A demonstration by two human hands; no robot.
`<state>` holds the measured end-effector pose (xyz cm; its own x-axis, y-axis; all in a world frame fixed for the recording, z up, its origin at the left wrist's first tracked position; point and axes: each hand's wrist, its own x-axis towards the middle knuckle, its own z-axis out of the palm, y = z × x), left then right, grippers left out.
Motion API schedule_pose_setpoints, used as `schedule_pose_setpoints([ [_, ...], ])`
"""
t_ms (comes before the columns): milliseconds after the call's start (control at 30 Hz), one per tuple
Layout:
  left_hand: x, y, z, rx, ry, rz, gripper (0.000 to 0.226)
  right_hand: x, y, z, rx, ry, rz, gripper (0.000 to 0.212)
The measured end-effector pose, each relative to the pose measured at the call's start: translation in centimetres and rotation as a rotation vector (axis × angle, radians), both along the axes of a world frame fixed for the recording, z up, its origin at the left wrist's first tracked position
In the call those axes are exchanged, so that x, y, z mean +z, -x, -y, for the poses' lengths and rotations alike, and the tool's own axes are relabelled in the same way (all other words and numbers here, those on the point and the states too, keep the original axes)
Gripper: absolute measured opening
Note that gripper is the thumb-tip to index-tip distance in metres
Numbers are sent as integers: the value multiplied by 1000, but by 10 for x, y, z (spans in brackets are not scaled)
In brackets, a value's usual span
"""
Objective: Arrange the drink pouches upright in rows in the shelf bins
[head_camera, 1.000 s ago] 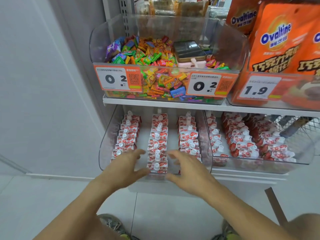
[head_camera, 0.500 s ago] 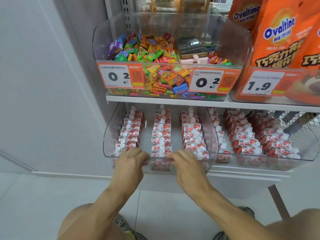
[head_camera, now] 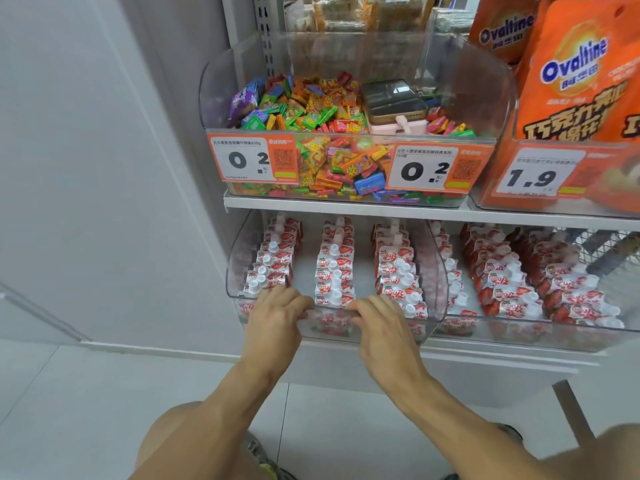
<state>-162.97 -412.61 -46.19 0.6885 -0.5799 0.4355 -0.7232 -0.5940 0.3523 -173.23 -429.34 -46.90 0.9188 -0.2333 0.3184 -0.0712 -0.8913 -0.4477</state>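
Observation:
A clear plastic bin (head_camera: 437, 271) on the lower shelf holds three upright rows of red-and-white drink pouches (head_camera: 334, 268) with white caps. My left hand (head_camera: 275, 315) grips the bin's front rim near the left row, fingers curled over the edge. My right hand (head_camera: 379, 322) grips the same rim to the right of the middle row. A second clear bin (head_camera: 540, 336) to the right holds more pouches (head_camera: 509, 292), packed in leaning rows.
Above, a clear bin of colourful sweets (head_camera: 329, 133) carries a phone (head_camera: 393, 98) on a pink case and two price tags. Orange Ovaltine bags (head_camera: 581, 71) stand at the upper right. A white wall panel (head_camera: 104, 168) is on the left; tiled floor lies below.
Both hands moved forward from hovering open in front of the bin and closed over its front rim. The view has shifted slightly closer.

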Motion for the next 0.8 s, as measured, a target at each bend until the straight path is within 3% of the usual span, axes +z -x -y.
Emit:
schedule_pose_setpoints([
  [267,4,-30,22,79,32,-14,34,11,-40,15,-27,-16,20,29],
  [500,-13,-26,21,90,-141,-126,35,-25,-33,16,5,82,-102,37],
  [800,-8,-12,15,44,-230,-83,19,-17,-18,27,166,66,-136,42],
])
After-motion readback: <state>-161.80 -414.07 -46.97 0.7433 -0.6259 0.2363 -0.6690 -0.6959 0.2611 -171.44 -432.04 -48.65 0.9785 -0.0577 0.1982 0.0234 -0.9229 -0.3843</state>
